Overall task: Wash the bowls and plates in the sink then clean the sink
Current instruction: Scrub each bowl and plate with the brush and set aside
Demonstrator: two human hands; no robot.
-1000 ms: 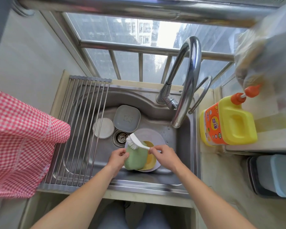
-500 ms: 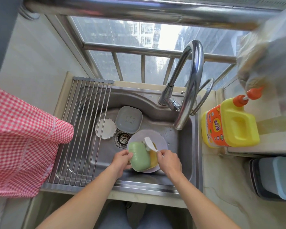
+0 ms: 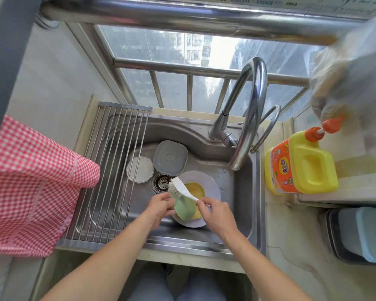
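My left hand (image 3: 160, 206) grips a green bowl (image 3: 185, 208), tilted on its edge over the steel sink (image 3: 226, 181). My right hand (image 3: 215, 211) holds a white dish brush (image 3: 182, 189) by its handle, the bristles resting on the green bowl's upper rim. Under them lies a yellow bowl (image 3: 195, 189) inside a pale round plate (image 3: 213, 187). A grey square dish (image 3: 170, 158) and a small white round plate (image 3: 140, 169) rest at the back of the sink beside the drain (image 3: 161, 183).
A roll-up drying rack (image 3: 109, 174) covers the sink's left part. The curved faucet (image 3: 251, 109) arches over the right side. A yellow detergent jug (image 3: 300, 161) stands on the right counter. A red checked cloth (image 3: 30, 183) hangs at the left.
The brush head has swung from the plate side back up to the green bowl's top-left rim. My left hand keeps its grip on the bowl.
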